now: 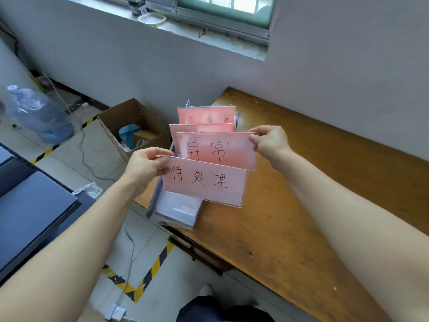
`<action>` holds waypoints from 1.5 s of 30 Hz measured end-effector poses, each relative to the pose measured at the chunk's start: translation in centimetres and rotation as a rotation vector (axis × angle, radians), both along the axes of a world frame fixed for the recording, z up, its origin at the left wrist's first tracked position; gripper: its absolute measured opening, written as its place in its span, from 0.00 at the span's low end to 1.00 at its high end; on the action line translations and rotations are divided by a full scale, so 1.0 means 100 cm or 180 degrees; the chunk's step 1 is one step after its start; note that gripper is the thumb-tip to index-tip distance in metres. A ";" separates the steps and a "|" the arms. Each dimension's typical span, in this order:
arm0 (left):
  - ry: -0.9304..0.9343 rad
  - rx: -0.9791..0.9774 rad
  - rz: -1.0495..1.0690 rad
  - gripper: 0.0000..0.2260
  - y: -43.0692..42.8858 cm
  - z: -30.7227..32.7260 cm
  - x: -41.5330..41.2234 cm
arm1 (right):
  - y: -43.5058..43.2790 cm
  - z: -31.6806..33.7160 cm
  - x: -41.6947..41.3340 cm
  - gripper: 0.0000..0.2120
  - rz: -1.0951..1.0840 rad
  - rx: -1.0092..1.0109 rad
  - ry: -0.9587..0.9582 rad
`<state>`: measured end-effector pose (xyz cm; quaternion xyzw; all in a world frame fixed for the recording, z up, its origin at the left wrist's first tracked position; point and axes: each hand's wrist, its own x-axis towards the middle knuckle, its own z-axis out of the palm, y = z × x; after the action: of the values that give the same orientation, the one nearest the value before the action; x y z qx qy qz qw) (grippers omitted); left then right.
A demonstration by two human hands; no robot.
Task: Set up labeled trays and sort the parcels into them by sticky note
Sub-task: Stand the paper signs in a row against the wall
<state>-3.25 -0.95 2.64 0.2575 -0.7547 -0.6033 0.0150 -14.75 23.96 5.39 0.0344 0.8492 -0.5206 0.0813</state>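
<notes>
I hold two pink label cards in clear sleeves above the left end of a wooden table (290, 205). My left hand (145, 167) pinches the upper left corner of the front card (204, 183), which carries three handwritten characters. My right hand (270, 141) pinches the top right corner of the second card (216, 148), which carries two characters and sits behind and above the first. Two more pink cards (206, 116) stand behind them in a clear tiered holder (176, 210) on the table's corner. No parcels are in view.
An open cardboard box (130, 126) with a blue object stands on the floor left of the table. A large water bottle (37, 115) lies further left. A dark grey cabinet (30, 205) sits at the left edge. Cables and yellow-black floor tape (151, 270) run below.
</notes>
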 end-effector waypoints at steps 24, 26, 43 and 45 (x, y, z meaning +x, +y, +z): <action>0.0576 0.0279 -0.0900 0.12 0.359 0.011 -0.136 | 0.429 0.019 0.003 0.06 -0.1633 0.0188 0.0258; 0.0591 0.0222 -0.0899 0.12 0.384 0.008 -0.148 | 0.461 0.013 -0.004 0.06 -0.1784 0.0132 0.0254; 0.0398 -0.0181 -0.0677 0.14 0.480 -0.034 -0.269 | 0.595 -0.044 -0.067 0.14 -0.2800 -0.0049 -0.0276; 0.0380 -0.0259 -0.0580 0.13 0.482 -0.041 -0.278 | 0.601 -0.052 -0.074 0.14 -0.2825 -0.0043 -0.0375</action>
<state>-31.03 47.23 -1.44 0.1506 -0.7966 -0.5853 0.0153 -22.17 84.07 0.14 0.4246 0.7426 -0.5079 -0.1015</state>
